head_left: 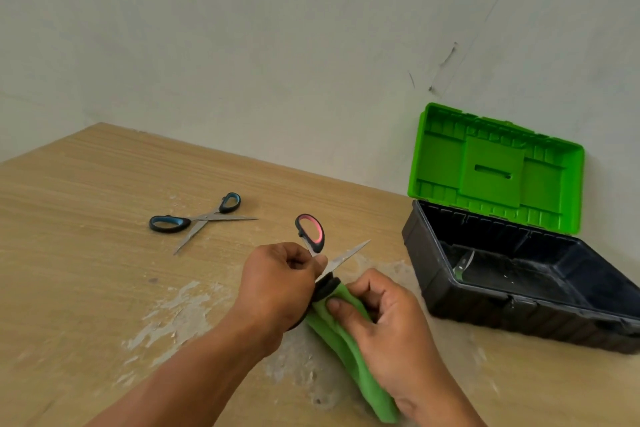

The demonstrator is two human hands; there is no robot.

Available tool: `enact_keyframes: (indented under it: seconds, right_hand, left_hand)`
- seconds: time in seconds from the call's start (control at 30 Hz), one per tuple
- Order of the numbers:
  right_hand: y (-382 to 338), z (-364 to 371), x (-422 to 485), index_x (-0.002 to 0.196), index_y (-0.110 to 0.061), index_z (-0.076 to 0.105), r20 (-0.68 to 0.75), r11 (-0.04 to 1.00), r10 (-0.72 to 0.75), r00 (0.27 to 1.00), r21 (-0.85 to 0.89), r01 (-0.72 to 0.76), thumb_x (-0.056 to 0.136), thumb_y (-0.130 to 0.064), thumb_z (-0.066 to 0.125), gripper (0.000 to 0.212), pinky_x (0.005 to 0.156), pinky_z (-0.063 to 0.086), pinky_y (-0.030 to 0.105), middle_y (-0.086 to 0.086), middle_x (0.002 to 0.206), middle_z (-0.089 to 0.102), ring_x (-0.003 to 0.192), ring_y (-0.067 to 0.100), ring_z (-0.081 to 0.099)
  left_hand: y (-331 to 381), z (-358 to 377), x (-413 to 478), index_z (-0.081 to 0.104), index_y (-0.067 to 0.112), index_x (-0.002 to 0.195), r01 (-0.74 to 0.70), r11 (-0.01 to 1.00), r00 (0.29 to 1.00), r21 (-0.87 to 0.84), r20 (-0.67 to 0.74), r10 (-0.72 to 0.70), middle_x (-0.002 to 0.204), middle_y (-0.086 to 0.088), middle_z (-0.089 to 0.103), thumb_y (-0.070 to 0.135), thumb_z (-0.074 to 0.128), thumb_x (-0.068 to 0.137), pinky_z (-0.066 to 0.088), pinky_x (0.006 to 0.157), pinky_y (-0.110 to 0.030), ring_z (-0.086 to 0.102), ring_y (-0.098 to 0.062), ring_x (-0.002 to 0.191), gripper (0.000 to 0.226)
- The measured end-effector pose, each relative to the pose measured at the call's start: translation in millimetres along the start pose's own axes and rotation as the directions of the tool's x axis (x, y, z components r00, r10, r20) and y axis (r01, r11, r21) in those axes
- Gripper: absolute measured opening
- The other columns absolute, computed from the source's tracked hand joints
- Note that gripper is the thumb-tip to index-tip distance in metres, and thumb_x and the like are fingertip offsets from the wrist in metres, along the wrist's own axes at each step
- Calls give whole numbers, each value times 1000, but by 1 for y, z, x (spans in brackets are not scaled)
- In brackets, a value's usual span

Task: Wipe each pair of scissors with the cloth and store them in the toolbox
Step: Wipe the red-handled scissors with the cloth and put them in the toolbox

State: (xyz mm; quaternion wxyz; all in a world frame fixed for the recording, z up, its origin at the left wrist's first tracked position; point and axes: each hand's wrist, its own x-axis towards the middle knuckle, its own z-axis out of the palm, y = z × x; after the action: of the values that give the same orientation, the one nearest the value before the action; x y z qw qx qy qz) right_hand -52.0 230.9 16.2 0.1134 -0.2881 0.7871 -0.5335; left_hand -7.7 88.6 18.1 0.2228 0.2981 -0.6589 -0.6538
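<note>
My left hand [277, 282] grips a pair of scissors with black and pink handles [311, 232], spread wide, one blade pointing up to the right. My right hand [388, 315] presses a green cloth [349, 350] around the scissors' lower part, which the cloth hides. A second pair of scissors with black and blue handles [204, 218] lies spread on the wooden table [86, 218] to the left. The toolbox [519, 291] stands at the right, black base, green lid [495, 170] raised, with a scissors blade visible inside.
A plain wall runs behind the table and the toolbox leans its lid against it. White scuffed patches mark the tabletop around my hands.
</note>
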Motion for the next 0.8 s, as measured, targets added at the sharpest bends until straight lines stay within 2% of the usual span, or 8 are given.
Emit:
enact_keyframes:
  seconds: [0.07,0.17,0.27,0.33,0.4,0.57,0.67,0.8]
  right_hand:
    - [3,-12,-1,73,-20,66,57,999,36,998,-1,-36,86,-11,80,21,68,52,35,7,69,70,69,16,64]
    - [5,-30,-6,76,-22,70,158,993,106,982,-60,-98,86,-13,80,16,74,51,36,8,76,75,73,16,67]
    - [8,-44,-1,85,-24,75,-135,982,159,978,121,-143,91,-17,73,10,82,57,38,3,84,80,82,18,76]
    - [7,-46,5,90,-21,74,-337,945,240,910,297,-139,93,-23,70,5,81,62,43,2,84,80,84,23,77]
    - [5,-40,8,93,-22,73,-410,936,248,878,336,-108,91,-29,70,7,79,63,44,0,85,80,85,24,77]
    - [5,-15,6,85,-23,73,-344,918,200,917,393,-52,81,-42,70,19,77,60,40,4,84,77,82,19,73]
    - [4,-8,0,84,-22,74,-215,917,158,964,394,-62,86,-35,73,13,80,59,44,10,86,76,80,20,70]
    - [9,-4,0,83,-13,69,-208,961,105,973,274,-45,82,-20,83,15,73,60,35,8,78,76,74,18,71]
  left_hand:
    - [5,-8,3,68,1,75,27,997,1000,-74,-12,-28,56,-5,58,19,73,89,43,41,-17,52,-8,43,23]
    - [13,-27,14,69,0,82,49,989,997,-143,-55,-58,58,-7,63,18,71,90,52,48,-24,58,-15,53,20]
    - [15,-34,17,69,-1,83,41,989,997,-144,-56,-50,57,-7,62,18,71,90,53,51,-27,58,-17,55,21]
    - [15,-26,10,70,0,83,50,991,998,-125,-17,-52,59,-8,63,19,71,90,54,51,-26,59,-17,55,20]
    - [11,-15,2,70,0,83,53,992,999,-117,21,-50,61,-10,63,19,70,91,54,50,-24,59,-15,53,20]
    - [4,7,-14,69,2,78,32,995,997,-100,78,-24,59,-8,62,19,71,90,56,51,-26,61,-13,50,20]
    - [3,12,-20,68,3,76,7,997,998,-73,65,-2,57,-7,63,21,72,89,53,49,-24,60,-7,44,23]
    - [-2,14,-24,69,7,70,-15,999,997,-37,74,18,55,-7,64,20,70,91,50,47,-23,59,-11,46,24]
